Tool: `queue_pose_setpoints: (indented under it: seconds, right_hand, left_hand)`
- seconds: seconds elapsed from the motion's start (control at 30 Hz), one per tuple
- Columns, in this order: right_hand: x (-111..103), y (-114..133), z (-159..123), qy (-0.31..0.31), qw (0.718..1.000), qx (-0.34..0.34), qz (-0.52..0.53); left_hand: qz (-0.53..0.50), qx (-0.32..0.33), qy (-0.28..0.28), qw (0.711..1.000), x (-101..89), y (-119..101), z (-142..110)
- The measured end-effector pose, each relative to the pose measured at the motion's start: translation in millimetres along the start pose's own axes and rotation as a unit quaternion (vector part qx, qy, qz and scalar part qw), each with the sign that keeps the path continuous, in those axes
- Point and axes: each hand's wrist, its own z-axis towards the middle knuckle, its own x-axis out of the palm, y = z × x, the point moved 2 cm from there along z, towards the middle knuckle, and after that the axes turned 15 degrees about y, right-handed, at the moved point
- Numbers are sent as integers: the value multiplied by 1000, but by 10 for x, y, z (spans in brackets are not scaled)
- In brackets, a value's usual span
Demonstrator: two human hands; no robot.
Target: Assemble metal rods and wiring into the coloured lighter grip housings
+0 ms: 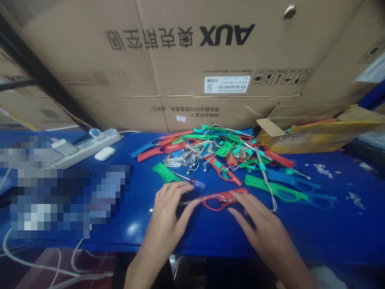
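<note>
The red casing (223, 196) lies near the worktop's (210, 239) front edge, probably for easy reach. Its long axis runs nearly parallel to that edge, metal rod (185, 203) pointing left. My right hand's (258, 212) fingers are spread, one on the casing, likely steadying it; whether my left hand's (168, 208) fingers grip, I can't tell.

One handled red casing (224, 196), one screwdriver (197, 184), one power strip (87, 147).
</note>
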Motion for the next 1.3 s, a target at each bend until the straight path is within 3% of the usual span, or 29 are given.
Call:
queue_pose_setpoints:
  seconds: [0.1, 0.2, 0.23, 0.27, 0.33, 0.37, 0.47, 0.53, 0.63, 0.8, 0.87, 0.97, 1.1, 1.2, 1.3]
  right_hand:
    - [0, -21, 12, 19, 999, 19, 32]
    - [-20, -42, 40, 43, 996, 33, 67]
    - [-28, -46, 49, 45, 996, 34, 74]
    - [-35, -48, 57, 44, 995, 33, 79]
    - [-48, -41, 62, 26, 996, 27, 79]
    - [-56, -31, 58, 10, 997, 23, 76]
    - [-124, 17, 31, -53, 996, 5, 68]
    - [-236, 53, 33, -83, 994, -18, 64]
    - [-520, 51, 159, -99, 991, -78, 35]
    - [-937, -315, 784, -115, 983, -129, -63]
    - [-918, -512, 1035, -75, 980, -160, -89]
    - [-783, -708, 1190, -95, 982, -151, -65]
    - [-601, -699, 1080, -92, 987, -132, 6]
    - [-542, -641, 983, -74, 986, -144, 32]
    - [-520, -623, 958, -50, 986, -153, 40]
  left_hand:
    - [13, 38, 14, 999, -283, 45, 120]
    - [3, 68, -38, 997, -676, 115, 450]
    - [14, 54, -22, 998, -784, 149, 601]
    - [37, 26, 25, 999, -868, 189, 763]
    - [99, -55, 189, 975, -964, 274, 1063]
    - [102, -61, 228, 966, -1003, 296, 1189]
    - [102, -20, 236, 966, -1058, 319, 1448]
    - [115, 14, 185, 976, -1033, 345, 1519]
    - [142, 56, 66, 986, -941, 429, 1520]
    - [118, 81, 30, 989, -825, 609, 1421]
    - [128, 73, 18, 989, -812, 666, 1385]
    - [153, 90, 42, 983, -713, 663, 1366]
    - [158, 151, 76, 973, -406, 403, 1376]
    - [193, 244, 111, 944, -129, 131, 1365]
    - [228, 260, 135, 928, 61, 14, 1352]
